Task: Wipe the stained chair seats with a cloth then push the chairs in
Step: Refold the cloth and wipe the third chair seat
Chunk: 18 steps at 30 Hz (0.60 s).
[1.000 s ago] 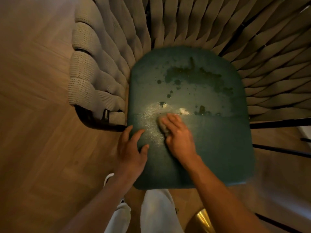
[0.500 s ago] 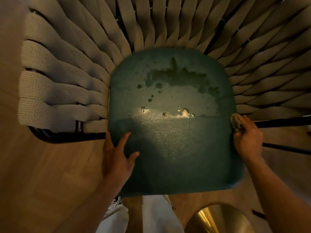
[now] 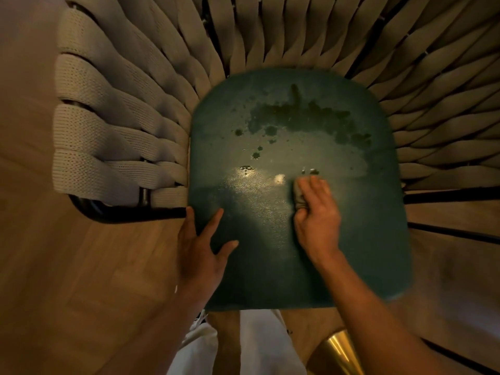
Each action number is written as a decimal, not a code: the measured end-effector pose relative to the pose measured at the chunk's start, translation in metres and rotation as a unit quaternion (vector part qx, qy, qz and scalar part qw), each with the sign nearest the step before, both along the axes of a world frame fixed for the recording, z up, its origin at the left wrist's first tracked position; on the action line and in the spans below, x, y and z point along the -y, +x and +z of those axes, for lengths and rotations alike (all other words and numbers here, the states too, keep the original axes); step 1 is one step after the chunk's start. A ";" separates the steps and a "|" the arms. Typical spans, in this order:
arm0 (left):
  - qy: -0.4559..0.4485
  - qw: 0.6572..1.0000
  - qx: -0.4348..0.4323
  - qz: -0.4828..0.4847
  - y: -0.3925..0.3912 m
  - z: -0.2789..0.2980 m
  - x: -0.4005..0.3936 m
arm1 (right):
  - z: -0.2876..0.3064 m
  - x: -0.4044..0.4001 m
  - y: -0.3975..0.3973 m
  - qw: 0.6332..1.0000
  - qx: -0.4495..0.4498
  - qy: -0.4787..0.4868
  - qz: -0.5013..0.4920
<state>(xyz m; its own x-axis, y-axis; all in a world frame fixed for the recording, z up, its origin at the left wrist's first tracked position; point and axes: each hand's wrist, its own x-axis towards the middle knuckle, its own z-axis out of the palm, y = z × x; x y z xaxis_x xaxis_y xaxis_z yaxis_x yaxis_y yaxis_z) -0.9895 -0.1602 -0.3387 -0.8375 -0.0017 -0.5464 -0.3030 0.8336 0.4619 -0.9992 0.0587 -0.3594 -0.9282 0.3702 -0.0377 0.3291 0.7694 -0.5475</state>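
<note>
Two hands are working over a dark green chair seat [image 3: 365, 239], which is sitting inside a backrest of woven beige straps [image 3: 121, 117]. The right hand [image 3: 318, 215] is pressing a small bunched cloth [image 3: 299, 196] onto the middle of the seat, fingers curled over it, just below dark stains [image 3: 303, 117] spreading across the rear half. The left hand [image 3: 201, 247] is resting flat, fingers spread, on the seat's near left edge. Wooden floor [image 3: 67, 266] is surrounding the chair.

Stained green chair seat [image 3: 311, 239], balled grey cloth [image 3: 299, 194] mid-seat
</note>
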 end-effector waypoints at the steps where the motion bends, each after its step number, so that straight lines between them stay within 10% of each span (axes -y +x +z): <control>1: 0.015 1.000 0.000 0.024 0.000 -0.001 0.003 | 0.003 0.021 -0.005 1.000 0.007 -0.009 0.028; 8: 0.106 0.976 -0.054 0.185 -0.003 0.009 0.012 | 0.012 0.150 -0.041 0.964 0.008 -0.079 0.253; 18: 0.039 0.995 -0.066 0.071 -0.012 0.008 0.014 | 0.009 0.074 -0.030 0.963 -0.029 0.033 0.265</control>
